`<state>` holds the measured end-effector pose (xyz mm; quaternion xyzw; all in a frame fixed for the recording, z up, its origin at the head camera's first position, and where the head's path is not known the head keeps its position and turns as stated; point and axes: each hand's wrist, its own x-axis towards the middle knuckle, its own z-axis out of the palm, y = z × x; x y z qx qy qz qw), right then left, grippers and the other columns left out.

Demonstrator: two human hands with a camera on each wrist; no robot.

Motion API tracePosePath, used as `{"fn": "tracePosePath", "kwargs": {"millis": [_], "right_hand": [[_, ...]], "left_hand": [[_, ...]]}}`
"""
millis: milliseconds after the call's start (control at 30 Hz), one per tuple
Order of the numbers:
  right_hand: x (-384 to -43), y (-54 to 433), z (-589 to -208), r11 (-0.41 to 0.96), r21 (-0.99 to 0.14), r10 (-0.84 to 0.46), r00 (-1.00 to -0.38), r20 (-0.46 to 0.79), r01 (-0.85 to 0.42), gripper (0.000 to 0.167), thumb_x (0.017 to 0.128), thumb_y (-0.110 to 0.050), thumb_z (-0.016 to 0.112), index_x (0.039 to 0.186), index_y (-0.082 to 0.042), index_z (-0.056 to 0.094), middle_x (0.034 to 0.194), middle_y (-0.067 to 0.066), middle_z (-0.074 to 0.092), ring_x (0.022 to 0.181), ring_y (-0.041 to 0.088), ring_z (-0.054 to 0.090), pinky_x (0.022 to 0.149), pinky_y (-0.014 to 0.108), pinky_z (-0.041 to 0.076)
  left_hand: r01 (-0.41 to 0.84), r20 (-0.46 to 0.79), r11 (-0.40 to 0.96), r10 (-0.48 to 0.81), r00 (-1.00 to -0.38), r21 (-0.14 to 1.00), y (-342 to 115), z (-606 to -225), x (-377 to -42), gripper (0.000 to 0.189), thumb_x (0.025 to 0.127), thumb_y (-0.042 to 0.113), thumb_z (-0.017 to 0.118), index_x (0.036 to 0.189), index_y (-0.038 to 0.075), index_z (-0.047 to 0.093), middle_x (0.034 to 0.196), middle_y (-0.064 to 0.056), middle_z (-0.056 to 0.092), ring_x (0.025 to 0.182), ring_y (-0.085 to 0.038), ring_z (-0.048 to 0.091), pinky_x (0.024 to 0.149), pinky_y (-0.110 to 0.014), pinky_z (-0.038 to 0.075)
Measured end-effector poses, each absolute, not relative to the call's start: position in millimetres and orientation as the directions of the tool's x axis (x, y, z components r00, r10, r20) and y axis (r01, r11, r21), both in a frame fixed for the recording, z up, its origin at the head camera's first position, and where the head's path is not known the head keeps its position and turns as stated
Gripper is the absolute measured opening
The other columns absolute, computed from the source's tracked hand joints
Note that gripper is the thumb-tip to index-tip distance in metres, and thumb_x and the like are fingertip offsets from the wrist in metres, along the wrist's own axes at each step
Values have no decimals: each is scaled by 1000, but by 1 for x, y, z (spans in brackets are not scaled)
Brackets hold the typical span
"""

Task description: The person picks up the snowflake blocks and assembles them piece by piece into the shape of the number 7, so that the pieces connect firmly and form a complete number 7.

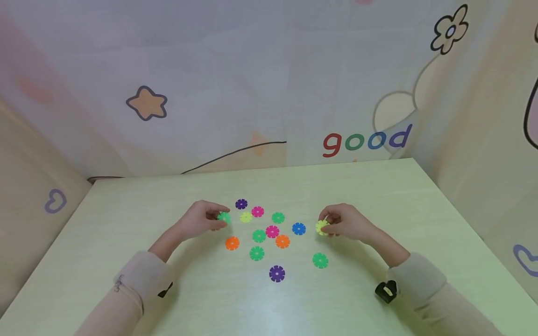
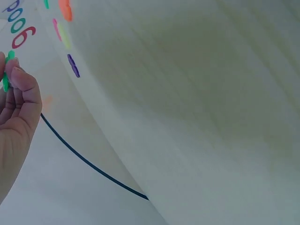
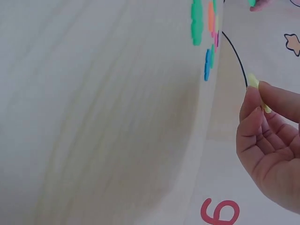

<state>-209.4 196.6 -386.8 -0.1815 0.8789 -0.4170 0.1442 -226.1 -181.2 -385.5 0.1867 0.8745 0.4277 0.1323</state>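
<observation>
My left hand (image 1: 201,219) pinches a green notched disc (image 1: 224,217) between thumb and fingers, at the left end of a scatter of such discs. In the left wrist view that green disc (image 2: 6,77) shows edge-on at the fingertips. On the other side, my right hand (image 1: 346,223) grips a yellow notched disc (image 1: 322,227) by its edge, thumb in front. The right wrist view has this yellow disc (image 3: 260,93) between thumb and forefinger, held up off the table. Nearest the right hand on the table lies a blue disc (image 1: 299,228).
Between the hands lie more flat discs: purple (image 1: 241,204), yellow (image 1: 245,217), pink (image 1: 272,231), orange (image 1: 282,241) and several green. Closer to me are a purple disc (image 1: 277,274) and a green disc (image 1: 320,260). A printed curtain (image 1: 235,93) hangs behind the pale table (image 1: 201,298).
</observation>
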Motion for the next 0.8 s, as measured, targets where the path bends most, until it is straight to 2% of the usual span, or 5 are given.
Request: {"fn": "tracePosePath", "kwargs": {"millis": [67,267,500,667,800], "right_hand": [[-207,195,-385,571,-796,-436,-896,-86,-202,17,79,-2,68,94,0,59,73,4,59,64,23,61,59,29,51],[-201,188,-378,543,-817,-410,-910,-55,-195,18,80,-4,68,95,-1,59,77,6,59,66,20,61,60,28,51],[-195,177,-372,519,-830,-386,-923,-15,-204,16,81,-6,68,95,-3,61,81,5,62,68,20,62,63,28,52],[-191,169,-370,484,-847,-379,-925,22,-219,17,80,-5,68,95,-2,61,82,6,63,68,18,62,65,27,53],[-188,164,-370,441,-868,-388,-921,44,-227,17,80,-5,68,95,0,61,82,7,63,68,19,63,64,26,52]], "left_hand": [[215,-59,546,441,-896,810,-179,-384,-223,41,79,6,69,116,-6,57,73,-5,57,68,-30,59,64,-37,52],[205,-36,510,423,-905,835,-174,-385,-215,42,79,9,70,117,-6,57,69,-5,52,66,-30,58,63,-34,52],[200,-8,456,415,-910,867,-167,-383,-207,42,78,6,70,116,-6,58,70,-5,56,68,-37,59,62,-42,52],[199,8,413,419,-908,889,-161,-376,-200,44,77,8,72,116,-6,58,73,-8,55,70,-36,61,63,-31,53],[179,9,382,407,-913,906,-157,-373,-195,45,77,9,73,117,-5,57,76,-9,56,70,-32,61,64,-27,53]]}}
